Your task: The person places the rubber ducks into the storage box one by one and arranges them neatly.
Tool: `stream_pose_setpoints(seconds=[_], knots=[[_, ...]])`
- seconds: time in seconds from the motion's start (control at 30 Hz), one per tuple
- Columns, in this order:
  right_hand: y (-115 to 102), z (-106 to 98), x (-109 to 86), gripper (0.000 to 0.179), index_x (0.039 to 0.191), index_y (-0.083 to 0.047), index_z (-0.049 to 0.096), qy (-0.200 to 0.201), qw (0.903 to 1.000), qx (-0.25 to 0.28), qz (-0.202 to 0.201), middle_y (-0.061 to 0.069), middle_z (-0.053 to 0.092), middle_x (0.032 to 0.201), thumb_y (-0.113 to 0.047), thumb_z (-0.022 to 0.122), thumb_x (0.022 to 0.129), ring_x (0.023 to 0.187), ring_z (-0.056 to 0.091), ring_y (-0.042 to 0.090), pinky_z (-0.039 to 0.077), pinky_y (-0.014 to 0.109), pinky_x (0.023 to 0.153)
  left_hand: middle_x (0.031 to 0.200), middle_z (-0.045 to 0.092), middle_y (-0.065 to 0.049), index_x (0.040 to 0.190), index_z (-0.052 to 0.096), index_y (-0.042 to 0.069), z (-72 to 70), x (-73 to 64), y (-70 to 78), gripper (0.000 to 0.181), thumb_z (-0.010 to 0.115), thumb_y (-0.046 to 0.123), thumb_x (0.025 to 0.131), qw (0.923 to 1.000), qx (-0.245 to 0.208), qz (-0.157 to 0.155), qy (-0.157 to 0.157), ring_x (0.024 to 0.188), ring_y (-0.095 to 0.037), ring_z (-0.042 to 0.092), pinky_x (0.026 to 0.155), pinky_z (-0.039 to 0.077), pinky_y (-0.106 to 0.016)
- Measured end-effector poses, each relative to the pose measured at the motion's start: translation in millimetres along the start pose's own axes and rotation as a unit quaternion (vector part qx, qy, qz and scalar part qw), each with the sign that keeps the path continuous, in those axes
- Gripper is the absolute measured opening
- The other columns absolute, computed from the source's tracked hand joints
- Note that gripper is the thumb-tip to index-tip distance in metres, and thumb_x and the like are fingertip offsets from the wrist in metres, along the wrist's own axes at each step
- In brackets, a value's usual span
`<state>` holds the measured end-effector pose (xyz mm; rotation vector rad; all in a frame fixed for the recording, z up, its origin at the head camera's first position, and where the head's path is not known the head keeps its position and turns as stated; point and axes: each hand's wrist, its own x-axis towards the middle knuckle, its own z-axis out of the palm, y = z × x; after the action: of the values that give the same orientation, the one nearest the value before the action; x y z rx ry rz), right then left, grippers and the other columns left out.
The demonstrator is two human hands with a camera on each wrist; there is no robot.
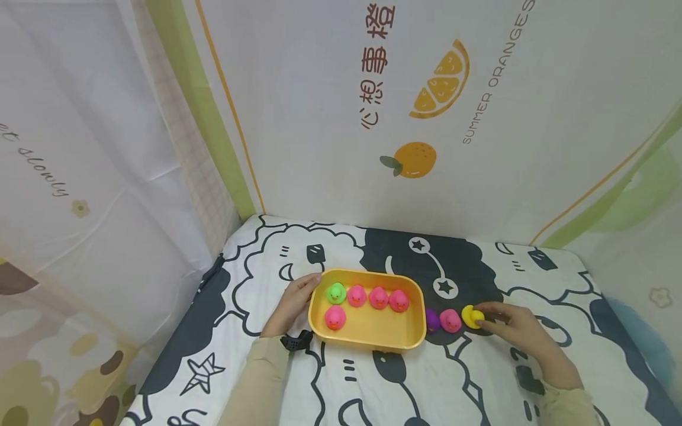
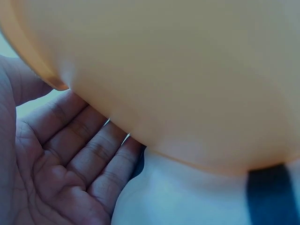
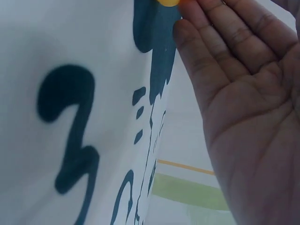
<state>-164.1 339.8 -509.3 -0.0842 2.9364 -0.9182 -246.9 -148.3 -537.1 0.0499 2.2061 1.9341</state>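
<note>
A yellow tray (image 1: 367, 332) holds one green rubber duck (image 1: 336, 293) and several pink rubber ducks (image 1: 335, 318). My left hand (image 1: 295, 300) grips the tray's left end, its thumb at the rim and its fingers against the outer wall (image 2: 178, 84) in the left wrist view. To the right of the tray, my right hand (image 1: 514, 327) pinches a yellow rubber duck (image 1: 471, 316) between thumb and fingers. In the right wrist view only a sliver of that duck (image 3: 168, 2) shows at the fingertips. Left of it sit a pink duck (image 1: 450, 320) and a purple duck (image 1: 432, 320), partly hidden by the tray.
Everything stands on a black-and-white cartoon-print cloth (image 1: 314, 384). A white curtain with orange prints (image 1: 319, 148) hangs behind it, and printed curtains flank both sides. A dark band (image 1: 297, 341) circles my left wrist.
</note>
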Motion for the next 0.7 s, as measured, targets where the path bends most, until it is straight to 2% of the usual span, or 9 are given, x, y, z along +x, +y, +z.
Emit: stream_pose_setpoints(seconds=[0.03,0.2,0.27,0.7], knots=[[-0.1,0.3,-0.3,0.044,0.121,-0.006,0.07,-0.001,1.0,0.0,0.001,0.015,0.068,0.12,-0.031,0.081,0.086,0.111,0.063,0.038,0.054,0.058,0.095,0.14,0.06,-0.01,0.136,0.062,0.008,0.8,-2.5,3.8,0.056,0.056,0.05,0.101,1.0,0.003,0.0,0.001,0.132,-0.029,0.054,0.109,0.047,-0.045],[-1.2,0.8,-2.1,0.045,0.122,-0.005,0.07,0.001,1.0,0.002,0.003,0.015,0.068,0.12,-0.027,0.083,0.085,0.114,0.061,0.041,0.053,0.059,0.096,0.139,0.061,-0.006,0.136,0.064,0.011,0.3,-2.7,4.2,0.057,0.057,0.054,0.099,1.0,0.004,-0.006,-0.002,0.132,-0.028,0.054,0.109,0.047,-0.045],[-0.8,0.9,-2.3,0.044,0.121,-0.005,0.07,0.004,1.0,0.002,0.0,0.015,0.069,0.12,-0.026,0.083,0.085,0.114,0.061,0.041,0.053,0.059,0.096,0.139,0.061,-0.005,0.135,0.064,0.013,-0.9,-0.4,0.0,0.06,0.058,0.058,0.096,1.0,0.002,-0.001,-0.004,0.132,-0.027,0.054,0.109,0.047,-0.044],[-1.6,0.1,-0.1,0.044,0.119,-0.005,0.071,0.033,0.9994,-0.003,-0.01,0.015,0.07,0.118,-0.026,0.084,0.083,0.115,0.061,0.042,0.052,0.059,0.097,0.14,0.061,-0.006,0.134,0.065,0.013,-1.1,0.4,-1.1,0.059,0.058,0.057,0.096,1.0,0.004,0.001,-0.004,0.134,-0.028,0.052,0.111,0.045,-0.046]])
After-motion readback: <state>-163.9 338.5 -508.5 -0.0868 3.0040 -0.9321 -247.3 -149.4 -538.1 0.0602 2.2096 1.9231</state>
